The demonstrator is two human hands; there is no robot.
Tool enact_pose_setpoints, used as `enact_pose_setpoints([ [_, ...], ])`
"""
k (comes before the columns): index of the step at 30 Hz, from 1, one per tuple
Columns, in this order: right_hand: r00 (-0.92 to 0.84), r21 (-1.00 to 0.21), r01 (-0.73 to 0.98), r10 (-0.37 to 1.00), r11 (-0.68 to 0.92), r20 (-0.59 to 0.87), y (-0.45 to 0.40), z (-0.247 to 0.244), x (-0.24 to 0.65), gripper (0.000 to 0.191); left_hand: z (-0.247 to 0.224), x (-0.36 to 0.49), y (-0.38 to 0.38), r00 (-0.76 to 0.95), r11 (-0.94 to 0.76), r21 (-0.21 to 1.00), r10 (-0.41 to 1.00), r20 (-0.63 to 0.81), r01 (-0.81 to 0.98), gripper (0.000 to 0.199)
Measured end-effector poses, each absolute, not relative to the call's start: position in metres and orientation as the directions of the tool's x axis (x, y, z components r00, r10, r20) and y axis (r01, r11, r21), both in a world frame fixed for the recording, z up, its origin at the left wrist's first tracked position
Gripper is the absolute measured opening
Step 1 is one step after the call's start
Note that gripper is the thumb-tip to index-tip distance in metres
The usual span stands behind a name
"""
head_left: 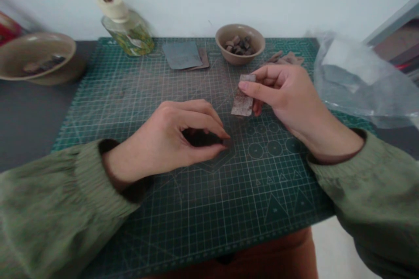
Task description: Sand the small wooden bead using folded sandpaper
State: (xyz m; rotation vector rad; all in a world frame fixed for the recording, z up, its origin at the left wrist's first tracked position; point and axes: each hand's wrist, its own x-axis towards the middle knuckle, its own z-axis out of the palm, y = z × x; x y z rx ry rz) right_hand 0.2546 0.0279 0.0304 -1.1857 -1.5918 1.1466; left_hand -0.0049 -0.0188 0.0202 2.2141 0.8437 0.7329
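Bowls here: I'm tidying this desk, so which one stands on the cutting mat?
The back-centre bowl, holding dark chunks, stands on the green cutting mat; the other bowl, far left, sits off it on the dark tabletop.

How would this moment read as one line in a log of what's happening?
Left hand: fingers pinched, held item unclear | Right hand: holds sandpaper strip | Nearby: bowl of dark pieces, cutting mat
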Motion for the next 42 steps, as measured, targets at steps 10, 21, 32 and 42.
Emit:
enact_pose_setpoints([
  [10, -0.294, -0.981, 0.182, 0.956, 0.073, 0.016, 0.028, 0.028, 0.253, 0.037, 0.028, -0.003, -0.031, 0.674, -0.67, 0.731, 0.6, 0.431, 0.129, 0.031],
  [21, -0.346, -0.985, 0.167, 0.938, 0.047, -0.014, 0.028, 0.029, 0.254, 0.034, 0.029, -0.001, -0.031, 0.674, -0.694, 0.717, 0.56, 0.482, 0.063, 0.035],
  [32, -0.343, -0.986, 0.164, 0.939, 0.042, -0.017, 0.027, 0.027, 0.254, 0.037, 0.025, 0.002, -0.025, 0.653, -0.773, 0.635, 0.484, 0.583, 0.006, 0.02],
  [42, -0.359, -0.977, 0.209, 0.933, 0.052, -0.027, 0.027, 0.023, 0.254, 0.035, 0.008, -0.005, -0.016, 0.649, -0.713, 0.595, 0.658, 0.382, 0.371, 0.014],
])
